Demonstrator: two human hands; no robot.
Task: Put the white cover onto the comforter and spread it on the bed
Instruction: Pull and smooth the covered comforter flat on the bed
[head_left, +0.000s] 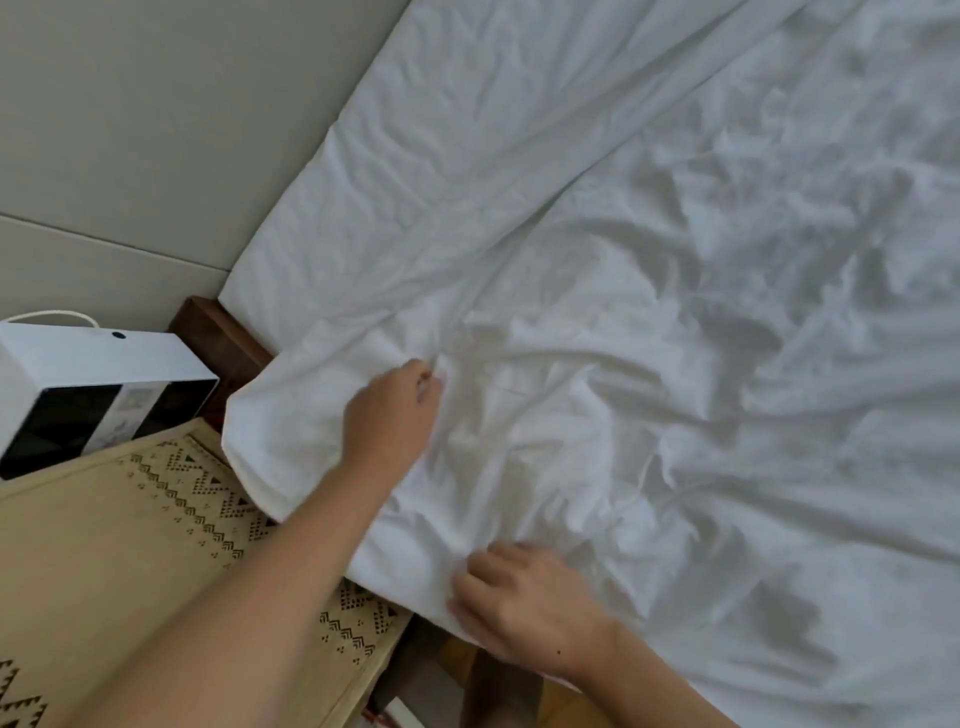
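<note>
Nearest the viewer, the right hand (524, 603) rests on the near edge of the white cover (649, 364), its fingers curled and pinching a fold of the cloth. Beyond it, the left hand (392, 415), on an outstretched bare arm, grips a bunched ridge of the same cover close to its corner. The cover lies rumpled across the bed (223, 343), its corner overhanging a beige patterned cloth (130, 519). Farther left stands a white box (78, 374) before the pale wall (130, 130).
</note>
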